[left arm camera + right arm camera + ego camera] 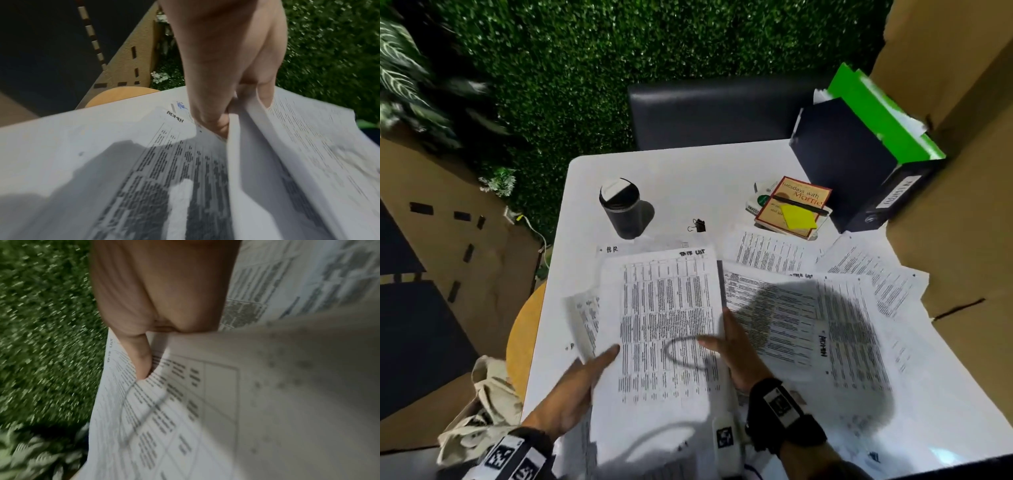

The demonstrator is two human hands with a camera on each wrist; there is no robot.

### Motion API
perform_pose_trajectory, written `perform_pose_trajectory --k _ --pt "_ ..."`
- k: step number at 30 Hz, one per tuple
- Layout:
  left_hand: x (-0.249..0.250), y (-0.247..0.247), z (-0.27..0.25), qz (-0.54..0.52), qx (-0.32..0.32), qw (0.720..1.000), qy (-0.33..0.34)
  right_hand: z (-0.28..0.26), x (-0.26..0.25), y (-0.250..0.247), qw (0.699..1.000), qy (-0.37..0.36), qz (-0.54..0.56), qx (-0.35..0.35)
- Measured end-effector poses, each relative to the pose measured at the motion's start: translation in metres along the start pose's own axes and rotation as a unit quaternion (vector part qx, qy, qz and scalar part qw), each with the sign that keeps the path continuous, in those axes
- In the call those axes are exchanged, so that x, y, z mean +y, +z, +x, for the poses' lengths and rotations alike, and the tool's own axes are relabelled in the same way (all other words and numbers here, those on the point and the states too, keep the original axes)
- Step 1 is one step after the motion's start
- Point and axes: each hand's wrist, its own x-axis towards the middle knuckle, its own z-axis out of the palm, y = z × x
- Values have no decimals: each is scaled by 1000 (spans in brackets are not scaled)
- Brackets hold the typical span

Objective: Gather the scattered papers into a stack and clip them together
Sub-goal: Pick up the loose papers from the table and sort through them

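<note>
Papers [667, 329] between both gripping hands [650, 373].

matt printed paper sheets [667, 308], smooth white table [678, 178], cardboard panels [962, 171]

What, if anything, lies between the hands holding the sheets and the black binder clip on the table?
Nothing visible blocks it. The binder clip sits on bare white table, beyond the held stack of papers. The black cup stands off to its left, apart. Both the left hand and right hand grip the stack.
</note>
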Motion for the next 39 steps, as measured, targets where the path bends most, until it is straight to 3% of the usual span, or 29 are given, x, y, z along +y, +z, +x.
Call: perform_pose_trajectory --k 3,4,7,8,10,12,17,20,21,22,25,26,28,30,32,36,39 --pt "-12 -4 -5 87 41 995 10 13 -9 -11 996 -1 -83 -38" --pt "-13 -9 -6 70 56 996 27 20 -12 -20 991 -17 -124 -45" --pt "-8 -16 -16 22 107 993 51 62 -11 -62 967 -41 -250 27" --pt "-7 -20 -21 -4 119 991 58 77 -10 -80 945 -44 -315 72" --pt "-3 -25 -30 -24 148 986 78 100 -4 -111 872 -20 -474 125" --pt "-1 -29 -42 -21 183 979 85 115 1 -131 807 12 -577 123" --pt "-3 -45 -61 -53 219 971 85 120 6 -144 727 57 -679 86" --pt "-4 -50 -67 -81 225 968 76 117 12 -142 682 -10 -721 125" --pt "-3 -45 -70 -84 242 964 75 116 12 -142 686 -34 -713 140" --pt "-2 -39 -71 -81 263 959 73 115 10 -143 715 -55 -681 150" --pt "7 -21 -75 -63 302 948 80 109 -8 -149 867 -89 -469 143" --pt "8 -20 -74 -56 296 950 83 106 -17 -152 895 -93 -419 121" --pt "5 -29 -68 -59 299 947 96 98 -29 -154 920 -84 -377 65" --pt "3 -32 -66 -69 309 943 101 91 -28 -152 927 -27 -373 8" --pt "7 -23 -66 -92 299 944 104 88 -9 -152 912 23 -408 -31" --pt "4 -27 -56 -109 275 948 118 69 31 -137 848 32 -528 33" --pt "0 -34 -50 -74 277 952 102 61 61 -127 809 40 -585 26"
